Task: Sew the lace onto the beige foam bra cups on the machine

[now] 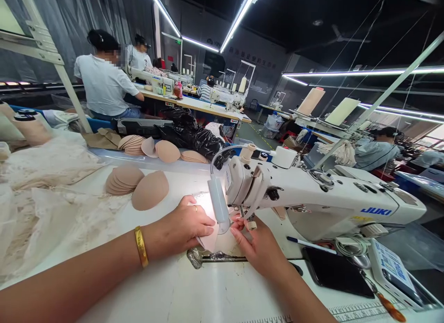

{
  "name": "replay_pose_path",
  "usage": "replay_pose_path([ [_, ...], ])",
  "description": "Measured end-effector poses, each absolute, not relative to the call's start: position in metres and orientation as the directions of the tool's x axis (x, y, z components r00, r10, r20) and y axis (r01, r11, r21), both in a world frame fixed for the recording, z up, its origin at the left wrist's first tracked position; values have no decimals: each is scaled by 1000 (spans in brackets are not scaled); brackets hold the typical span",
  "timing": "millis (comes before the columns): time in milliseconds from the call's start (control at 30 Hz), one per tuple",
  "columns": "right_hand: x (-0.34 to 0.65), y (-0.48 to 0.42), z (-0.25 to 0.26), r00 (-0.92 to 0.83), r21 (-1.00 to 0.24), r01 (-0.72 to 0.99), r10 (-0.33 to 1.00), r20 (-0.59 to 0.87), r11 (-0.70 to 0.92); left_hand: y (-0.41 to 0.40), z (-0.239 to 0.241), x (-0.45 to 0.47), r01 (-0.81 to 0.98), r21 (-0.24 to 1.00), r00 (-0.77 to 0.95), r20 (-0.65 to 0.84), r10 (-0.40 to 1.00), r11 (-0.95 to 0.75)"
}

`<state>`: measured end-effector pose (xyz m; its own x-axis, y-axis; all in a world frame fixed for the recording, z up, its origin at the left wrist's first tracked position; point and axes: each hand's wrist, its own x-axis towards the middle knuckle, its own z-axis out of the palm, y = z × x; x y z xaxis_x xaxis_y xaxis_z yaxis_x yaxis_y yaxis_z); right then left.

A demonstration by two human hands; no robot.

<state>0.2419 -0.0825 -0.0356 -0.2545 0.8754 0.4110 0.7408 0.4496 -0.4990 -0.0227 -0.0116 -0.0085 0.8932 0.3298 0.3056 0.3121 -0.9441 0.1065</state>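
Observation:
My left hand (189,226), with a gold bracelet on the wrist, is closed on a pale pink bra cup pad (209,242) at the needle area of a white sewing machine (322,200). Its fingers press the pad down from the left. My right hand (258,244) is on the other side of the needle, thumb and fingers drawn together near the presser foot; what they grip is hidden. A small lamp (217,202) lights the spot and covers part of it. Left of my hands lie a stack of beige bra cup pads (123,179) and a single larger-looking pad (151,191).
White lace fabric (52,216) is heaped at left. More pads (168,151) lie along the table's back edge, before a black plastic bag (194,131). A phone (336,270), pen (310,244), white box (391,272) and ruler (374,309) lie at right. Other people sit at machines beyond.

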Motion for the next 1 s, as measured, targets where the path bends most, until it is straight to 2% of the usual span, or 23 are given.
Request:
replay_pose_path([
  [133, 241, -85, -34, -289, -486, 750, 883, 370, 449, -12, -13, -23, 326, 69, 892, 308, 331, -943],
  [400, 230, -92, -21, -558, -430, 677, 797, 230, 598, -29, -20, -22, 301, -12, 884, 378, 275, -954],
  [533, 228, -94, -23, -552, -414, 687, 799, 236, 597, -36, -23, -18, 287, -23, 883, 394, 255, -958],
  [867, 229, -85, -40, -473, -396, 724, 825, 309, 564, -29, -25, -7, 407, -98, 854, 393, 340, -908],
  [1000, 228, -81, -47, -426, -366, 776, 854, 298, 514, -22, -19, -5, 439, -68, 852, 348, 391, -896],
])
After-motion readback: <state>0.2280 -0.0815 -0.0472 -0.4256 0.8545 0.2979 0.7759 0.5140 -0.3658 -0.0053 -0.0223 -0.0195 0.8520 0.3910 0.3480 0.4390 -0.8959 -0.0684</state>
